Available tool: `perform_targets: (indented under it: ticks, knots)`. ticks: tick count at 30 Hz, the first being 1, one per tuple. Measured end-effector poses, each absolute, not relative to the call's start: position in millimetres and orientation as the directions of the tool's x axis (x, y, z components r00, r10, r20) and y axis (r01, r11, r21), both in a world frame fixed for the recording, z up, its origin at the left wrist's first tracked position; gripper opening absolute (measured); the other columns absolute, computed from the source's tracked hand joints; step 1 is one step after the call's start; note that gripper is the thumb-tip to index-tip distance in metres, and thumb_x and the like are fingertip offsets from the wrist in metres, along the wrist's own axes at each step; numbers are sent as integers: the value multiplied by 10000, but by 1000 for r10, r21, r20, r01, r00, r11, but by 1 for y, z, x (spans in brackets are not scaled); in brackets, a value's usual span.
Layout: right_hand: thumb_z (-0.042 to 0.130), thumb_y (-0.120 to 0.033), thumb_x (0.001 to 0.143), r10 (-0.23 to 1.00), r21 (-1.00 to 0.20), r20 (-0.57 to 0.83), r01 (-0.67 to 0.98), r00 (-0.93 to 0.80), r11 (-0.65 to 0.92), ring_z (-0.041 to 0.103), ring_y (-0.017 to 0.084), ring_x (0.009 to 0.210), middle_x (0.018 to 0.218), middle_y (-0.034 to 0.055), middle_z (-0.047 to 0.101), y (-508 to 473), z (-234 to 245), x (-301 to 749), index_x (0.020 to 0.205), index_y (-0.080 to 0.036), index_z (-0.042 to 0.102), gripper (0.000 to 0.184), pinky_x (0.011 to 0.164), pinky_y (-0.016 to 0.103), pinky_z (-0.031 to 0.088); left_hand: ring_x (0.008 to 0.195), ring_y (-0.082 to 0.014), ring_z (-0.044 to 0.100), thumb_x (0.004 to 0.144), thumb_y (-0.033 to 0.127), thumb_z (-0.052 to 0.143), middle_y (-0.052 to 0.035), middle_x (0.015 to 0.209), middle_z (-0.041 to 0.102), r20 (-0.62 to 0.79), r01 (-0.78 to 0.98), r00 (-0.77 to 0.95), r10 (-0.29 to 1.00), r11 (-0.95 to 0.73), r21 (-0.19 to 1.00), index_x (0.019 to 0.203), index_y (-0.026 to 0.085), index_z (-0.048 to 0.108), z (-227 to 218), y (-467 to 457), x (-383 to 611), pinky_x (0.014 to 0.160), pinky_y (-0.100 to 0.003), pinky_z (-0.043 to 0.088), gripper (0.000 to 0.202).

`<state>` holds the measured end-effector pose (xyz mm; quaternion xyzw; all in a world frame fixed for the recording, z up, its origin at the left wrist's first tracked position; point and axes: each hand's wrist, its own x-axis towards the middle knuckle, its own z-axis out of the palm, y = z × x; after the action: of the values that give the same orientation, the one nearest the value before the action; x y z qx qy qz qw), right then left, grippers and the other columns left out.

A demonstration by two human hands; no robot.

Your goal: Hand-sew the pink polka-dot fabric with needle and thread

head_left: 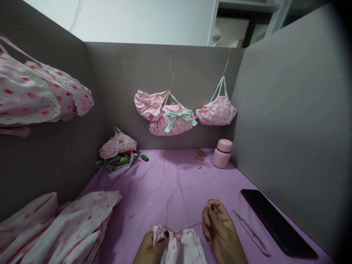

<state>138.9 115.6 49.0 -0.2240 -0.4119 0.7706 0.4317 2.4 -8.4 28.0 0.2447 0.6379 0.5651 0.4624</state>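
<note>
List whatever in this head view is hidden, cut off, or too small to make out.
- Left hand: wrist and palm cut off by the bottom edge; its grip on the pink fabric piece is partly covered by the cloth.
- Right hand: pinches something at the fingertips; too small to identify as a needle.
- Small brown bits by the pink flask: too small to identify.
- Items in the crumpled bag: hidden under a pouch.

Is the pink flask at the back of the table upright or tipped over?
Upright: the pink flask stands on its base on the purple cloth, lid on top.

Pink red-dotted fabric pouch (pixel 183 247), lilac table cloth (pixel 170 183), pink flask (pixel 222 153), black phone (pixel 277 222)
</note>
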Motion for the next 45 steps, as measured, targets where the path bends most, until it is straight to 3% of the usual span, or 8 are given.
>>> perform_targets:
  ticks: [15, 22, 30, 32, 34, 36, 39, 45]
  knots:
    - [846, -247, 589, 998, -679, -19, -732, -63, -59, 490, 39, 461, 585, -88, 561, 164, 66, 170, 775, -208, 600, 311, 416, 87, 442, 726, -223, 565, 689, 326, 611, -24, 655, 652, -295, -221, -487, 822, 210, 952, 733, 136, 661, 31, -8, -1, 721, -296, 421, 201]
    - [845, -239, 560, 982, -749, -103, -637, -155, -179, 528, 61, 468, 607, -77, 599, 162, 57, 165, 808, -216, 610, 343, 396, 109, 449, 613, -182, 507, 613, 438, 691, 8, 585, 562, -330, -287, -513, 793, 203, 936, 656, 150, 617, 25, -8, 0, 617, -274, 402, 300]
    - [820, -257, 580, 1000, -738, -20, -675, -7, -20, 475, 42, 433, 586, -89, 587, 186, 57, 183, 778, -228, 583, 310, 382, 83, 391, 568, -136, 426, 630, 418, 711, 38, 550, 477, -310, -345, -573, 759, 119, 931, 599, 159, 540, 6, -6, -5, 557, -257, 346, 312]
    - [785, -282, 624, 993, -804, 10, -591, -114, -60, 392, 34, 368, 530, -110, 526, 184, 56, 181, 775, -231, 572, 266, 340, 96, 306, 573, -144, 442, 603, 434, 728, 33, 547, 491, -313, -362, -587, 747, 104, 926, 610, 150, 558, 2, -5, -5, 561, -259, 355, 331]
    - [736, -258, 665, 943, -933, 50, -353, -330, -74, 352, 37, 369, 521, -105, 495, 173, 51, 172, 767, -213, 587, 186, 351, 121, 253, 575, -153, 461, 574, 470, 740, 29, 543, 505, -317, -377, -602, 733, 88, 922, 625, 143, 580, 2, -4, -4, 568, -263, 369, 368]
    - [675, -176, 680, 817, -999, 43, -19, -575, 39, 394, 63, 440, 553, -74, 509, 158, 45, 160, 750, -180, 624, 87, 414, 156, 279, 560, -151, 466, 553, 494, 751, 32, 531, 506, -302, -372, -613, 730, 71, 926, 621, 143, 591, 5, -4, -2, 566, -261, 376, 392]
    - [612, -95, 632, 653, -904, -16, 290, -757, 315, 439, 110, 538, 570, -60, 494, 136, 34, 144, 787, -159, 672, 178, 514, 210, 315, 549, -149, 468, 545, 497, 760, 27, 534, 520, -269, -372, -600, 753, 36, 928, 622, 142, 602, 13, -6, -1, 557, -260, 384, 396]
    - [490, -138, 678, 642, -826, -17, 373, -766, 423, 350, 108, 510, 524, -72, 370, 141, 34, 144, 592, -163, 553, 109, 469, 220, 237, 572, -157, 491, 570, 491, 755, 13, 555, 542, -291, -413, -583, 758, 31, 910, 610, 149, 571, 11, -7, -4, 579, -276, 399, 391]
